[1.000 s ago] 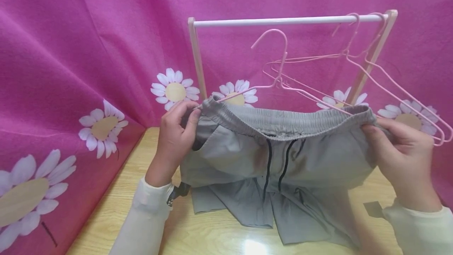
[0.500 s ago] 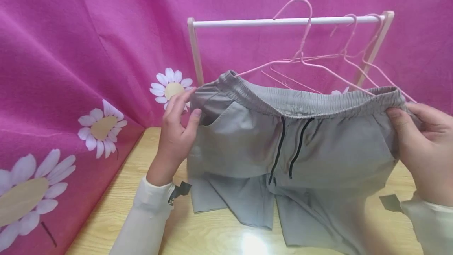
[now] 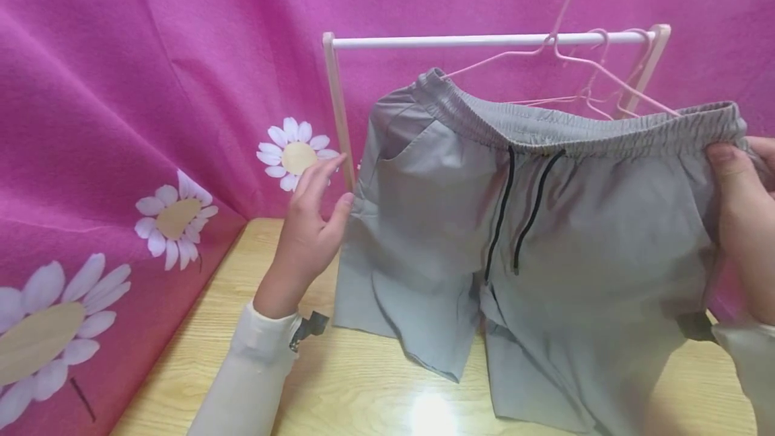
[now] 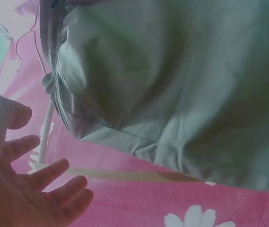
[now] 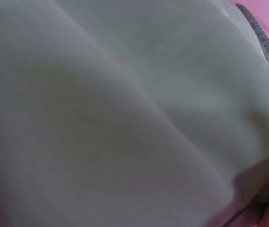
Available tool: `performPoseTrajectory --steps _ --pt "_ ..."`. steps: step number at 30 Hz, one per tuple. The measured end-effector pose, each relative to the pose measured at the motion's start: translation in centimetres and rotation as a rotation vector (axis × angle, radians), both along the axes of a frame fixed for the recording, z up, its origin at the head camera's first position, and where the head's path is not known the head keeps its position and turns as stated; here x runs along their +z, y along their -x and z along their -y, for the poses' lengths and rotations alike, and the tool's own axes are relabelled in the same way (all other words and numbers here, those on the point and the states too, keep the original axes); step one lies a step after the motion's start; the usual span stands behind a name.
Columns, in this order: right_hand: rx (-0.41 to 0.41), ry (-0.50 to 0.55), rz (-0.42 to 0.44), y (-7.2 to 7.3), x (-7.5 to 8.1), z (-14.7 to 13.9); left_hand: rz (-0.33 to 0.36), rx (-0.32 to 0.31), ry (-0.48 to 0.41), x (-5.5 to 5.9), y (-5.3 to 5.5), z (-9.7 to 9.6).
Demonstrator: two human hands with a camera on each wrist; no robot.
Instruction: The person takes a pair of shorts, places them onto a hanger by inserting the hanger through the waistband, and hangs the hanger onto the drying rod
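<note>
Grey shorts (image 3: 424, 221) with an elastic waistband and black drawstrings hang in front of me, a pink wire hanger (image 3: 554, 40) set inside the waistband. At their right side, my right hand (image 3: 741, 214) pinches the fabric by the waistband and hanger end; part of it is cut off by the frame edge. Left of the shorts, my left hand (image 3: 309, 237) is held apart from the cloth, fingers extended. The left wrist view shows the same hand (image 4: 39, 184) holding nothing beside the shorts (image 4: 139, 71). Grey cloth (image 5: 101, 118) fills most of the right wrist view.
Behind the shorts stands a small rack with a white rail (image 3: 436, 41) and wooden posts. Other pink hangers (image 3: 596, 79) hang at its right end. A pink cloth with daisies (image 3: 299, 157) covers the back and left. Below lies a wood-grain tabletop (image 3: 357, 382).
My right hand has lifted the shorts and hanger up and to the right. My left hand has let go of the waistband's left side, and its fingers have spread.
</note>
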State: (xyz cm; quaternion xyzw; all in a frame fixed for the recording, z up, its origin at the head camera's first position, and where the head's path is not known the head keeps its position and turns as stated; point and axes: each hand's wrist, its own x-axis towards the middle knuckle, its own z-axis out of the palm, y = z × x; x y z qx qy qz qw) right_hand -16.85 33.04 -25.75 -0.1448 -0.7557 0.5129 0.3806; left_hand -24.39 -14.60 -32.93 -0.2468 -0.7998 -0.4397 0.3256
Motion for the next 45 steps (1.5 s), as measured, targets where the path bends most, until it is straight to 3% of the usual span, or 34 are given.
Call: performPoseTrajectory --steps 4,11,16,19,22,27,33,40,45 --pt "-0.036 -0.036 -0.019 0.2 0.9 1.1 0.002 0.006 0.01 -0.1 0.0 -0.1" --pt "0.061 -0.01 -0.186 1.4 2.5 3.8 0.006 0.015 0.027 -0.2 0.1 -0.2" --pt "0.098 -0.136 -0.312 2.5 3.1 5.4 0.014 0.01 0.028 -0.2 0.1 -0.3" --pt "0.119 -0.202 -0.429 3.3 2.7 6.4 0.021 0.009 0.03 -0.3 0.1 -0.3" --pt "0.109 -0.282 -0.474 3.8 2.0 7.1 0.03 0.01 0.038 -0.3 0.2 -0.4" --pt "0.102 -0.361 -0.478 4.2 0.9 8.7 0.04 0.012 0.047 -0.4 0.3 -0.4" --pt "0.097 -0.333 -0.443 4.8 -0.2 10.0 0.054 0.013 0.064 -0.4 0.2 -0.4" --pt "0.081 -0.346 -0.406 6.6 -2.5 9.5 0.076 0.017 0.082 -0.4 0.1 -0.4" --pt "0.092 -0.347 -0.388 7.1 -3.8 9.9 0.096 0.03 0.104 -0.4 0.1 -0.5"
